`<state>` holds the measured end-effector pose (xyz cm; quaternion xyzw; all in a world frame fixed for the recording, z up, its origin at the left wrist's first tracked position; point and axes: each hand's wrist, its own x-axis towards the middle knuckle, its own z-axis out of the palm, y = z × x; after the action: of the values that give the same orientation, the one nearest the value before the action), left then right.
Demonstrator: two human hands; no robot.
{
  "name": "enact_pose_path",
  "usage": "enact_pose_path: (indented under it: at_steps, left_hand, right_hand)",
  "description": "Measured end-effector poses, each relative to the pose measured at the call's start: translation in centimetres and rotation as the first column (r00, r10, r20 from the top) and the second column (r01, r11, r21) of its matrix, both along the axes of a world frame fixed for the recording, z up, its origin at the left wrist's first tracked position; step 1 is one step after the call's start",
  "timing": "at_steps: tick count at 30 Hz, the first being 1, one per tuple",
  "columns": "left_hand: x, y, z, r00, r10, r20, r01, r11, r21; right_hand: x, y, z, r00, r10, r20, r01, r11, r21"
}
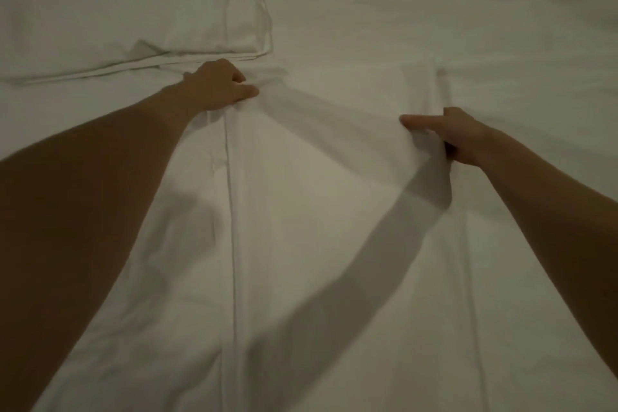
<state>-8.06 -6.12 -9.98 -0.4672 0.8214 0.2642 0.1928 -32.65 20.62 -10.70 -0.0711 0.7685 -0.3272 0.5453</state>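
Now: left hand (220, 85) curled over far left corner of white cloth (301, 177), thumb and fingers pinching a gathered bit of fabric. Right hand (458, 134) at far right edge, index finger stretched leftward over the top, other fingers curled under, pinching the fold between. Bare forearms reaching in from the near side.

Handling, as judged:
- Light, soft and fully limp, with no stiffness to hold a shape; sags and creases wherever unsupported.
- Not fragile. Not slippery against bare skin, but probably slides easily over the sheet below.
- Best taken at corners or along a hemmed edge, for the doubled layers there and more to pinch.
- Hands well apart, to hold the far edge taut. A mid-panel grip would likely only bunch it.

Appearance:
- Plain white, matte, no print.
- Lies across near and middle of scene, between the arms. Far edge raised slightly, with soft ridges fanning from the left grip toward the right.
- Long stitched seam (230, 211) running near to far, left of centre, up to left hand. Second, fainter line at right, near right forearm.
- Fabric blurred around right hand; layer count there not readable.

Beyond: folded linen (133, 10), also white, at far left, stacked hems just beyond left hand. Bed sheet (501, 10) under everything, wrinkled at far right.
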Motion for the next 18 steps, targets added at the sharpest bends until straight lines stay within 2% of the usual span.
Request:
enact_pose_path:
  at_steps: [2, 4, 5, 7, 9, 13, 15, 18]
  left_hand:
    - [0.8, 0.9, -1.8, 0.984, 0.143, -0.108, -0.150, 0.987, -0.058]
    - [1.7, 2.7, -2.6, 0.924, 0.290, -0.249, -0.326, 0.938, -0.116]
    - [2.3, 3.7, -2.5, 0.865, 0.361, -0.348, -0.418, 0.902, -0.103]
    - [3.9, 5.7, -2.1, 0.709, 0.509, -0.488, -0.559, 0.828, 0.052]
    - [6.0, 8.5, -2.0, 0.591, 0.671, -0.448, -0.651, 0.724, 0.226]
    - [9.5, 13.4, -2.6, 0.600, 0.728, -0.330, -0.616, 0.685, 0.390]
    - [10.1, 13.5, -2.4, 0.499, 0.800, -0.333, -0.617, 0.598, 0.511]
    - [10.5, 14.0, -2.3, 0.286, 0.908, -0.307, -0.644, 0.419, 0.640]
  right_hand:
    - [0.6, 0.3, -0.6, 0.989, -0.145, -0.021, 0.143, 0.987, -0.069]
    - [1.6, 0.8, -1.2, 0.954, -0.295, -0.055, 0.286, 0.950, -0.126]
    - [2.1, 1.1, -1.4, 0.940, -0.330, -0.086, 0.318, 0.939, -0.133]
    - [3.2, 2.2, -1.5, 0.939, -0.317, -0.136, 0.305, 0.947, -0.103]
    - [4.6, 4.0, -1.2, 0.948, -0.284, -0.142, 0.278, 0.959, -0.058]
    - [6.7, 6.3, -0.4, 0.957, -0.249, -0.148, 0.248, 0.968, -0.027]
    - [6.8, 5.9, 0.1, 0.961, -0.221, -0.164, 0.216, 0.975, -0.048]
    - [7.4, 6.3, 0.1, 0.947, -0.258, -0.191, 0.245, 0.965, -0.092]
